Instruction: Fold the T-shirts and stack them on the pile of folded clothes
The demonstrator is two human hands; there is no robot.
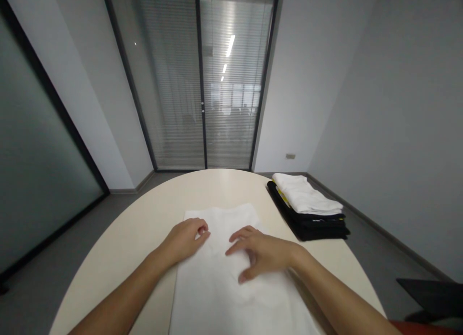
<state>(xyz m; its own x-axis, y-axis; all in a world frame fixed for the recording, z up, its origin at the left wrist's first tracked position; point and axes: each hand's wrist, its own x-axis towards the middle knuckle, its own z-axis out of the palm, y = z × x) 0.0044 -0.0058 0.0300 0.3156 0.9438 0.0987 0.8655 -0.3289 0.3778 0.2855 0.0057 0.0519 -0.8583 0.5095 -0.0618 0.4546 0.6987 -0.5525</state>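
A white folded cloth (231, 296), perhaps a garment, lies flat on the round table in front of me and runs off the bottom of the view. My left hand (188, 238) is at its left edge, palm side down. Its fingers are loosely curled, with a small gap to the thumb and no fabric visibly gathered between them. Over the middle of the cloth is my right hand (260, 253), with fingers and thumb spread and nothing in them. It is slightly blurred, and whether it touches the cloth I cannot tell.
On the right side of the pale round table (144, 219) sits a stack of dark folded cloths (314, 229), topped by a white folded one (307, 195). A dark chair-like object (434, 296) stands at the lower right. Beyond the table is a glass door (231, 132) with blinds.
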